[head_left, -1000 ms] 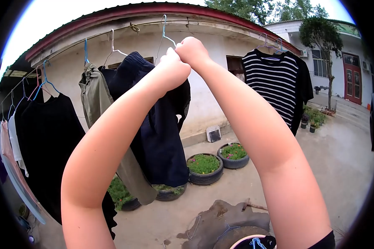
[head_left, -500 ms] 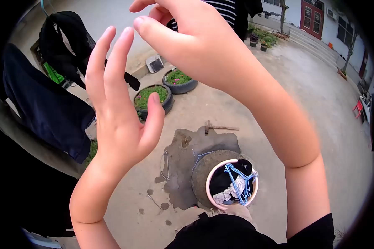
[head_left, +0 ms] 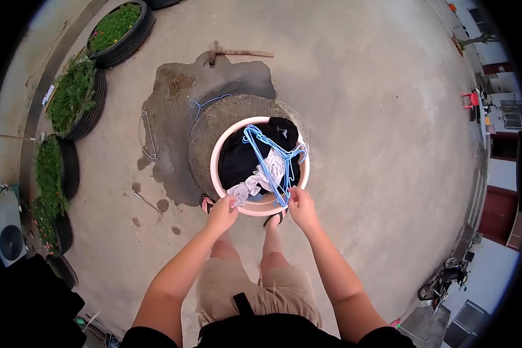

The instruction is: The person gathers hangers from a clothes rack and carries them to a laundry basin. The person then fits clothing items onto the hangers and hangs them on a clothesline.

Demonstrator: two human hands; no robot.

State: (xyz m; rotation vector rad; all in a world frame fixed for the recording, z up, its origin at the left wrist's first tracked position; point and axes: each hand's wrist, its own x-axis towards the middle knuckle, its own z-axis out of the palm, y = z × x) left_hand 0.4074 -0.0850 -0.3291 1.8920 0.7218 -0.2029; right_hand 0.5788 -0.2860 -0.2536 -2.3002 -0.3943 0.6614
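Observation:
A pale pink basin (head_left: 215, 165) stands on a round stone slab, filled with wet-looking dark clothes (head_left: 236, 156) and a crumpled whitish garment (head_left: 274, 165). Several blue hangers (head_left: 265, 164) lie across the clothes. My left hand (head_left: 222, 214) is closed at the basin's near left rim, its fingertips beside the whitish cloth. Opposite it, my right hand (head_left: 303, 207) closes at the near right rim, close to the hangers' lower ends. The fingers' undersides are hidden.
The round slab (head_left: 203, 142) sits in a wet patch. Around it lie a hammer-like tool (head_left: 238, 53), a blue hanger (head_left: 206, 102) and a pale hanger (head_left: 149, 136). Tyre planters (head_left: 134, 42) line the left wall. A motorcycle (head_left: 443, 282) stands at right.
My hands have come down from raised, with fingers apart, to the basin rim. The view has tilted downward, and the hanging dark clothes have mostly left it.

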